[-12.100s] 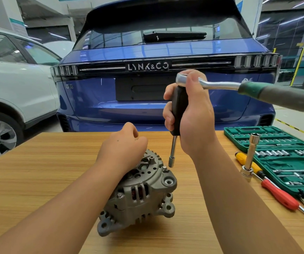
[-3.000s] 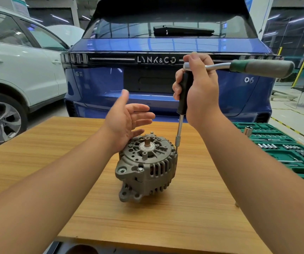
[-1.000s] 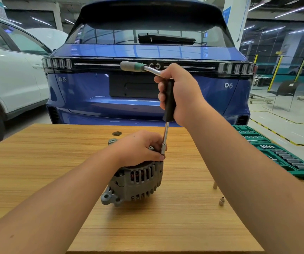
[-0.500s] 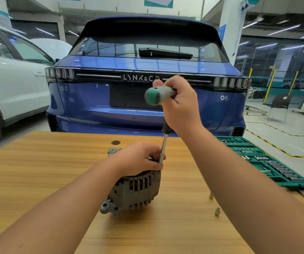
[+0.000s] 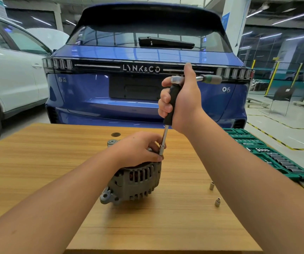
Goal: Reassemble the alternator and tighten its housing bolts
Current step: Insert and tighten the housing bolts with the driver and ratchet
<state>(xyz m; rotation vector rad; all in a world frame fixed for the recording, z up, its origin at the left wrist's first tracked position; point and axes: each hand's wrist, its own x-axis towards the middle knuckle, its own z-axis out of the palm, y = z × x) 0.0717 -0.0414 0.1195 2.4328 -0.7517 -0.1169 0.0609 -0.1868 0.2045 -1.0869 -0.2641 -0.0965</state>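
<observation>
Gripping the black driver handle (image 5: 172, 103), the right hand (image 5: 182, 101) seats its socket (image 5: 161, 149) at the 3 o'clock rim of the alternator (image 5: 134, 180), mid-table, which the left hand (image 5: 138, 150) clasps from above. Tilting the shaft risks the socket slipping off the bolt and rounding it; left fingertips (image 5: 159, 158) beside the socket could be pinched.

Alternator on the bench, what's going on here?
A person is working on the alternator, which stands on the wooden table. The left hand rests curled over its top to steady it. The right hand grips the black handle of a socket driver held upright, with a ratchet fitted on its top end; the socket tip sits at the housing's upper edge, presumably on a bolt hidden from view. Two loose sockets lie on the table, beside an open green socket set.
</observation>
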